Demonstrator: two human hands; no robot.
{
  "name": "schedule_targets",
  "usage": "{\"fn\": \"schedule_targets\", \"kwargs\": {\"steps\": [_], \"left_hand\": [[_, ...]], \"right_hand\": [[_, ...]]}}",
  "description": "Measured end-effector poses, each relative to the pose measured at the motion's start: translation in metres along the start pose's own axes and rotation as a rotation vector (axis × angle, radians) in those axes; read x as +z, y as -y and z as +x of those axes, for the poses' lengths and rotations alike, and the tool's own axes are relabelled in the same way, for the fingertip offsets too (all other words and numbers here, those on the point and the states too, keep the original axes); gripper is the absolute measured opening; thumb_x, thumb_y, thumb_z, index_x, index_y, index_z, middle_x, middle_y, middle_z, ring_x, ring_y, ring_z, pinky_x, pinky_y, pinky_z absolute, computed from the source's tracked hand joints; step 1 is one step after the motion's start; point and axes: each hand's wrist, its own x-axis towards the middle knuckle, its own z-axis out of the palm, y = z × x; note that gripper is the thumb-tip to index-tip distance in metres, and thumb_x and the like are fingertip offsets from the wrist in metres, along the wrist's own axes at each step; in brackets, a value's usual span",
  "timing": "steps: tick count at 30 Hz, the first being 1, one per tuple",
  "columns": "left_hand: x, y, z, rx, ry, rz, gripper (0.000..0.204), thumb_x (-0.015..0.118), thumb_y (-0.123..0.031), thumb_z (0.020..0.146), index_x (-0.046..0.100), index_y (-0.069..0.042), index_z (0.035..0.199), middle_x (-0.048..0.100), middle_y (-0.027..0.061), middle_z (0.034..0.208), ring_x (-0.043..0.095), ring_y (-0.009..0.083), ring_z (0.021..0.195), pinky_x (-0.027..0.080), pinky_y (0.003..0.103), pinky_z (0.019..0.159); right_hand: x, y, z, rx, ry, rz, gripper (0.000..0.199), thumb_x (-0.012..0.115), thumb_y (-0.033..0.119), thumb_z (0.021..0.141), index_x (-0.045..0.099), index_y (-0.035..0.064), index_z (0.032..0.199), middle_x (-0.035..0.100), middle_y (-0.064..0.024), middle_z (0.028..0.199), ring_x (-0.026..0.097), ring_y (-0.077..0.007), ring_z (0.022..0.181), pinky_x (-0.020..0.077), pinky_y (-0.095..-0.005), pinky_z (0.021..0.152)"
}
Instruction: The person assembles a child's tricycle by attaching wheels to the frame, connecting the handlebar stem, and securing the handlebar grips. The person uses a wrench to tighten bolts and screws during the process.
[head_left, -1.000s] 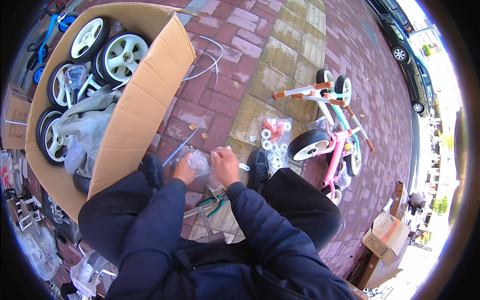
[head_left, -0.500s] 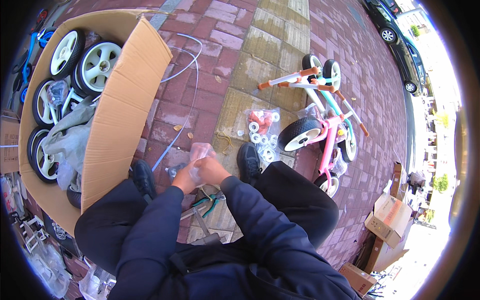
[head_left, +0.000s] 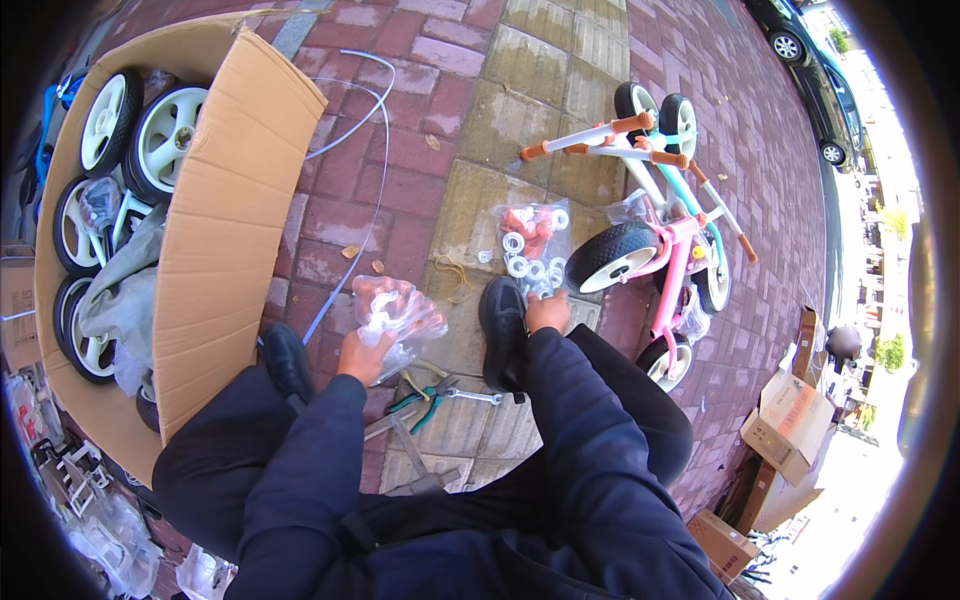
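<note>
My left hand is closed on a clear plastic bag with orange-brown pieces inside, held above the paving in front of my left shoe. My right hand, beside my right shoe, grips the near end of another clear bag. White rings and orange parts show in that bag, which lies on the yellow paving; my fingertips are partly hidden. Between my feet lie green-handled pliers, a wrench and a hammer.
A big cardboard box of wheels stands at my left. Pink and turquoise balance bikes lie at the right, close to the ring bag. A pale strap curls over the bricks. More cartons stand farther right.
My hands, together before, have separated. The right one has moved right to the bag of rings. The left keeps its bag, now spread wider. The wrench has come into sight.
</note>
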Motion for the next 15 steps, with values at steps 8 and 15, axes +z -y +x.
{"fn": "schedule_targets", "kwargs": {"steps": [8,15], "left_hand": [[-0.003,-0.008,-0.005,-0.055,-0.028,-0.066,0.04,0.072,-0.033,0.088,0.072,0.004,0.102,0.074,0.0143,0.087,0.07,0.0241,0.08,0.051,0.039,0.074],[-0.008,-0.026,-0.019,-0.004,-0.124,0.026,0.043,0.074,-0.037,0.086,0.073,0.003,0.102,0.074,0.0207,0.091,0.072,0.0327,0.086,0.053,0.043,0.077]], "right_hand": [[-0.009,0.018,0.026,-0.492,-0.19,0.239,0.026,0.056,0.021,0.091,0.063,-0.0003,0.078,0.069,-0.0244,0.084,0.066,-0.0447,0.082,0.0512,-0.0526,0.075],[-0.071,0.065,0.031,-0.722,-0.167,0.209,0.028,0.057,0.024,0.086,0.064,-0.0018,0.077,0.067,-0.028,0.082,0.065,-0.0481,0.081,0.0515,-0.0545,0.076]]}}
